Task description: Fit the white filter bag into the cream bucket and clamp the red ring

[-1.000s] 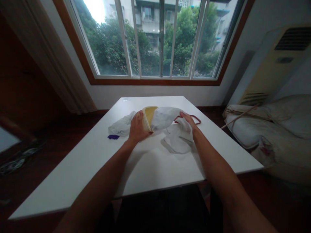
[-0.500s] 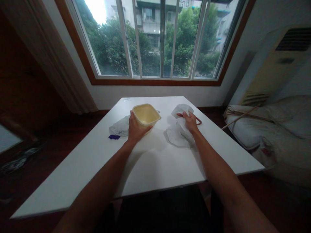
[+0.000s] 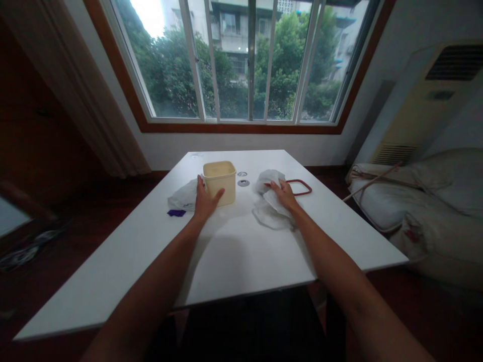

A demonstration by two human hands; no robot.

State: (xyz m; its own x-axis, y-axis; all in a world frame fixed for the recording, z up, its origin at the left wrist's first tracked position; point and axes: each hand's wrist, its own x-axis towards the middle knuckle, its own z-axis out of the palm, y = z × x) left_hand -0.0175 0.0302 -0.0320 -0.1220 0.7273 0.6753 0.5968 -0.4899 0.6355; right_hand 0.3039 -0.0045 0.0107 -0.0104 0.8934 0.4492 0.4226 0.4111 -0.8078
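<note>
A cream plastic container [image 3: 220, 183] stands upright on the white table. My left hand [image 3: 206, 198] holds its left side, with the thumb across the front and the fingers along the side. My right hand [image 3: 284, 193] is closed on a crumpled clear plastic bag [image 3: 270, 180], part of which spreads over the table below it. A bit of something red shows at the fingertips, too small to name. Just beyond that hand lies a red rounded-square frame [image 3: 310, 189], perhaps the rim of a lid.
Left of the container lie another crumpled plastic bag [image 3: 181, 197] and a dark purple piece [image 3: 176, 213]. Two small round flat things, one of them a grey disc [image 3: 243, 183], lie on the white table [image 3: 222, 261]. Wrapped bundles [image 3: 433, 201] stand beyond its right edge.
The container has gone from tilted to upright and shifted slightly left, uncovering the round things. My right hand has moved left with the bag, and more of the red frame shows.
</note>
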